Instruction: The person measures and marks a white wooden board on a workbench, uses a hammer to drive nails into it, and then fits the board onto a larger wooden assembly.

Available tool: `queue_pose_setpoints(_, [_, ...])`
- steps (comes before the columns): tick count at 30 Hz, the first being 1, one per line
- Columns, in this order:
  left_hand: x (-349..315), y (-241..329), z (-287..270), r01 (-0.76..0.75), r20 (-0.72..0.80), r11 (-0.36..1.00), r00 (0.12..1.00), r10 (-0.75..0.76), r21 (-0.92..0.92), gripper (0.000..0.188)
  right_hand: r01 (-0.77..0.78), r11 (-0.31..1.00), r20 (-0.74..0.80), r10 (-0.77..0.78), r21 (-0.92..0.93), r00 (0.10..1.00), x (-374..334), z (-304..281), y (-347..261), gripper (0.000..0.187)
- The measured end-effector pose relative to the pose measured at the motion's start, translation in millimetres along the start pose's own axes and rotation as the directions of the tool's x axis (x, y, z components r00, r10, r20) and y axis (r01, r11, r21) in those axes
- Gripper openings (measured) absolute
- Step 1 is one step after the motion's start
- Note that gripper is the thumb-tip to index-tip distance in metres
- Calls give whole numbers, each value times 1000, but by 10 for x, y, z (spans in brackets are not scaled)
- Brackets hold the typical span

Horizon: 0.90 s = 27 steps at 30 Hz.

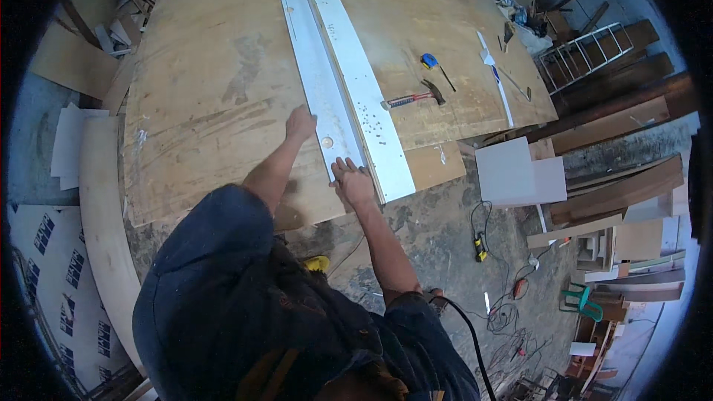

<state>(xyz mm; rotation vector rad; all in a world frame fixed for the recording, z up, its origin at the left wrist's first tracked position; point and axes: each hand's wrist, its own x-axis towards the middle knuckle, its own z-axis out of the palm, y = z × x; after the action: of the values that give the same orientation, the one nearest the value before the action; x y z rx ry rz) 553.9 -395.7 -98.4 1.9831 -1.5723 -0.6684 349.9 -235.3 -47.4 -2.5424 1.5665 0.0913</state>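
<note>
A long white board with round cut-outs lies lengthwise on the plywood tabletop. My left hand is closed at its left edge, fingertips mostly hidden. Across the near end of that board rests my right hand, its fingers apart and stretched over the surface. A narrow upright strip runs along the board's right side. Beyond it lies a second white board, with several small dark screws or similar bits scattered on top. To the right are a claw hammer, a blue tape measure and a thin dark tool.
The large plywood sheet forms the work surface. A long white strip lies near its right edge. White panels stand at the right, with cables and a yellow-black power tool on the floor. A ladder leans beyond.
</note>
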Motion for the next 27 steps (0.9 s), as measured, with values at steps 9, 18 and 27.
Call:
queue_pose_setpoints(9, [-2464, -1220, -756, -53, -51, 992, 998, 48, -114, 34, 75, 994, 54, -71, -76, 996, 77, 44, 139, 49])
queue_pose_setpoints(18, [-2818, -2060, -1584, 150, -321, 988, 938, -132, 30, 33, 79, 997, -17, -79, 15, 997, 13, 101, 113, 53])
queue_pose_setpoints(27, [-1828, -1317, -1030, -44, -167, 994, 984, 60, 96, 42, 65, 998, -10, -65, 23, 998, 186, 98, 136, 52])
